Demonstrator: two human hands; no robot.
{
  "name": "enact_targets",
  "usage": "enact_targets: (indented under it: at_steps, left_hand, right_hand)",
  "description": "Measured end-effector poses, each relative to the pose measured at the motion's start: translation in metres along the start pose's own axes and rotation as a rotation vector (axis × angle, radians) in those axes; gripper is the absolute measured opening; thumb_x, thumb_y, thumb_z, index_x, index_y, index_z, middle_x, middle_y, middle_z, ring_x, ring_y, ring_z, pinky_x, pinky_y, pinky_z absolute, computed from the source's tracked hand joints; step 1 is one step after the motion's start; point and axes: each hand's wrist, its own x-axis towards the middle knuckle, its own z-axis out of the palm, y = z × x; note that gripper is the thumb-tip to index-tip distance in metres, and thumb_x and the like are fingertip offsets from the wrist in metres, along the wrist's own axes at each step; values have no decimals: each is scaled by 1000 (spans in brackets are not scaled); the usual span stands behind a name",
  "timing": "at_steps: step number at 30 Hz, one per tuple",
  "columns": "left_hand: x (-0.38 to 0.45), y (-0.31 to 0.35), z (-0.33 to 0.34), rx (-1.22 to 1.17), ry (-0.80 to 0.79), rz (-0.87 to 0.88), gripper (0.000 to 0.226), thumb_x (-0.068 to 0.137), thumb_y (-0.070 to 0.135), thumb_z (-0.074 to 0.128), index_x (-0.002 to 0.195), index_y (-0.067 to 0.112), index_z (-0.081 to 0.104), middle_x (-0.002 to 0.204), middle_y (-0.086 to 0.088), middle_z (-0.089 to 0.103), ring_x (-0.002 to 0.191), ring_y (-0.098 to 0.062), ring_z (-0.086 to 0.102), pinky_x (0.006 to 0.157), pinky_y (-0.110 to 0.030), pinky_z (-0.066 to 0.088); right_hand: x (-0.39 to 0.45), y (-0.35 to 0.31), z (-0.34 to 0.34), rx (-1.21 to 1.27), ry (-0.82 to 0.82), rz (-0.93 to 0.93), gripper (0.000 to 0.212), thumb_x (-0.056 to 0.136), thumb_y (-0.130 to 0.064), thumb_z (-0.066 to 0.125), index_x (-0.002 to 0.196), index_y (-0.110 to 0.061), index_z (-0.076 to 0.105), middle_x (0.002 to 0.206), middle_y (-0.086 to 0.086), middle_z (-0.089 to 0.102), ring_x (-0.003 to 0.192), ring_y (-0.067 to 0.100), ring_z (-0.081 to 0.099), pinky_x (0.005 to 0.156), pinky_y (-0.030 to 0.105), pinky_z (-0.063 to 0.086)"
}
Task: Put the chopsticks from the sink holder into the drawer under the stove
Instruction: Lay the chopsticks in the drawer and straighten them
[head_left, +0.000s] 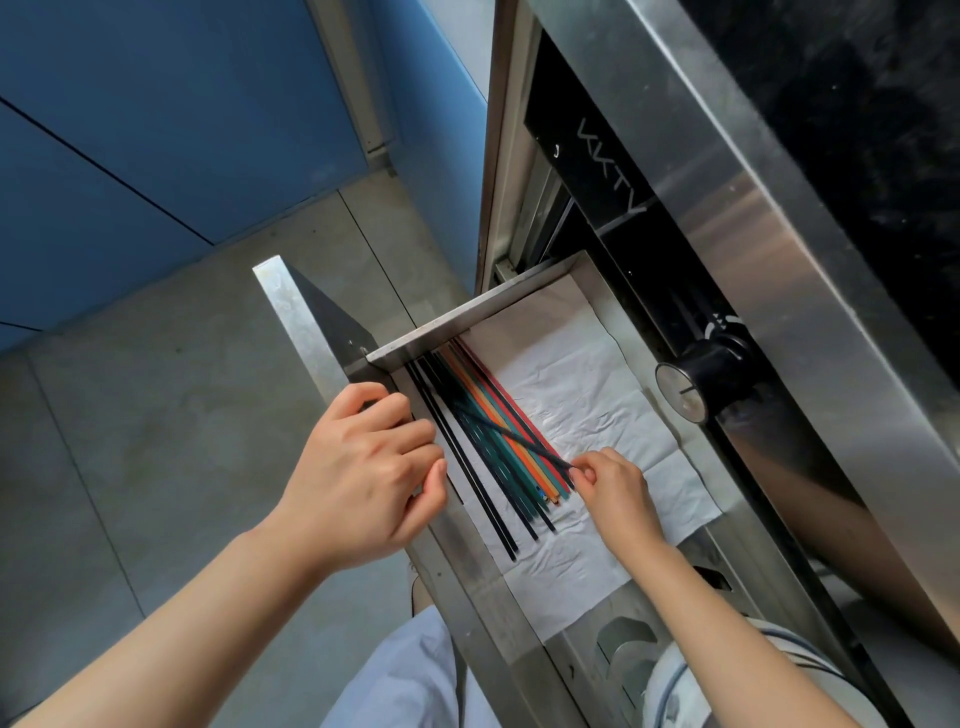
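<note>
L hand (363, 467) grips drawer (306, 322) front, R hand (613, 483) pinches dark chopstick (511, 439); panel (576, 130) reads "VXTY".

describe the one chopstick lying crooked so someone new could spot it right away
Start at the open steel drawer below the black stove knob, lined with white paper. Along its left side lies a neat row of black, green, orange and red chopsticks. The odd one is the dark chopstick lying diagonally across them, its end pinched by the right hand.
</note>
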Motion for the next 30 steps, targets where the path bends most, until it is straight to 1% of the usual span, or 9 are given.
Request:
enact_targets:
  at_steps: [3,5,10,18,20,23,26,28,30]
  left_hand:
    - [-1,0,0,-1,-5,-4,39,94,25,32,56,17,40,58,3,40,61,-23,37,79,-35,37]
    - [-1,0,0,2,-8,-6,40,94,25,32,56,17,41,58,3,40,61,-23,37,79,-34,36]
    - [0,0,0,6,-12,-6,38,93,24,34,56,17,40,58,3,40,61,-22,36,80,-34,36]
    - [-1,0,-1,11,-24,-5,38,93,24,34,56,17,42,59,3,42,61,-22,38,80,-34,37]
    - [-1,1,-1,10,-27,-6,38,93,24,35,56,17,42,58,3,41,61,-22,38,80,-35,37]
    - [0,1,-1,10,-24,-8,38,93,24,35,56,16,42,58,3,41,61,-22,37,79,-34,37]
    - [-1,1,0,8,-19,-12,38,93,24,35,56,17,41,58,3,40,61,-22,36,79,-34,36]
    - [-1,1,0,8,-23,-14,39,93,24,35,55,16,42,58,3,41,61,-22,36,80,-35,37]
    - [-1,1,0,10,-24,-16,39,93,24,35,55,16,43,58,3,41,61,-22,37,80,-35,37]
  right_hand:
    - [-10,-1,4,104,47,31,10,89,-14,62,98,-11,67,81,0,59,73,12,56,61,11,43]
    - [-22,-1,10,111,53,25,6,88,-16,63,93,-11,65,78,-3,54,69,11,53,57,11,43]
    - [-32,0,15,112,79,65,22,86,-18,67,105,-9,61,87,-2,51,71,11,52,53,6,36]
    - [-11,-8,12,-57,-11,-152,16,94,-24,54,100,-10,59,97,-1,57,77,12,59,63,20,52]
    - [-10,-5,9,-57,1,-165,15,94,-21,54,99,-8,60,95,-1,56,76,11,57,60,12,44]
    - [-7,2,4,17,59,-69,12,93,-16,56,97,-5,61,93,-1,54,75,9,53,56,6,34]
    - [0,9,-1,66,103,18,12,92,-15,56,95,-4,62,93,2,56,76,12,52,62,12,40]
    - [6,8,-1,71,96,29,12,92,-14,57,95,-3,63,93,3,56,79,14,53,67,22,47]
    - [12,4,1,59,73,21,13,92,-14,57,95,-3,63,94,4,57,81,16,53,68,23,45]
